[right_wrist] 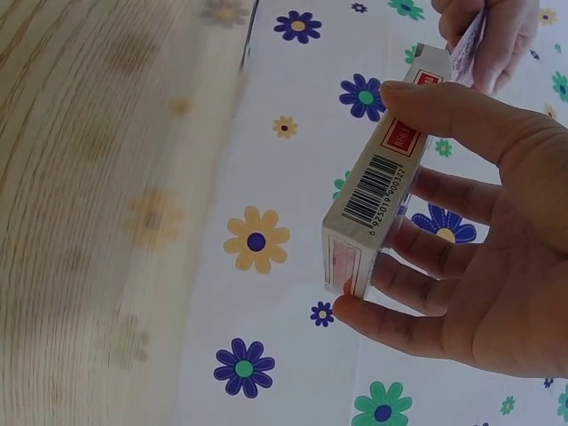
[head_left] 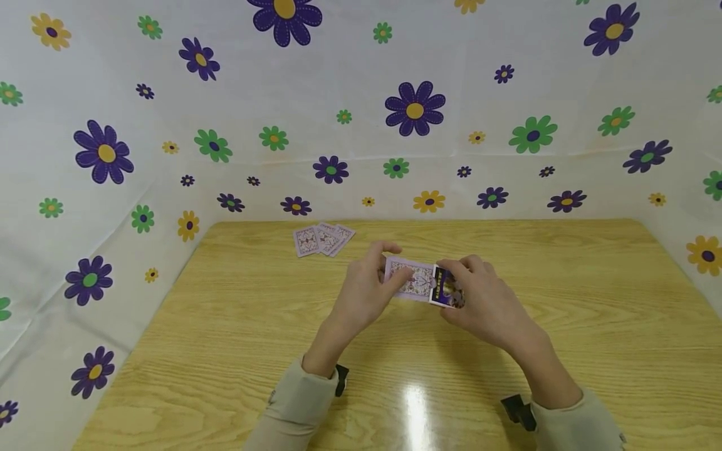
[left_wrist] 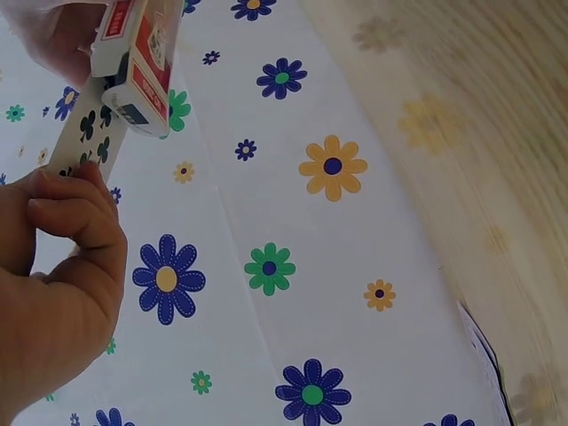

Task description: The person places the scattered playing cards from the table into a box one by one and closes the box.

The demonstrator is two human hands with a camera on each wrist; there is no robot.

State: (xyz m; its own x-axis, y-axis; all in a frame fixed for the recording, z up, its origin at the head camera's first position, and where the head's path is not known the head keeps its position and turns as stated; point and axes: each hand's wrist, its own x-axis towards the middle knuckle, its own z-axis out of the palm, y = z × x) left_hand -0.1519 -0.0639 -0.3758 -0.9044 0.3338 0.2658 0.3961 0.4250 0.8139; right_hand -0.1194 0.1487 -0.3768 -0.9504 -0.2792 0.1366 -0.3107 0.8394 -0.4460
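Note:
My left hand (head_left: 363, 288) pinches a playing card (head_left: 412, 285) between thumb and fingers. Its lilac patterned back faces up in the head view, and black clubs show on its underside in the left wrist view. The card's right end sits at the open mouth of a small card box (head_left: 447, 289), partly inside it. Around that box, my right hand (head_left: 491, 304) curls its thumb and fingers. A barcode and red labels mark the side of the box (right_wrist: 377, 191) in the right wrist view. Both hands are raised over the table.
Several overlapping playing cards (head_left: 323, 240) lie back side up near the table's far edge, left of my hands. The wood-grain table (head_left: 225, 351) is bordered at the back and sides by a white flowered cloth (head_left: 361, 75).

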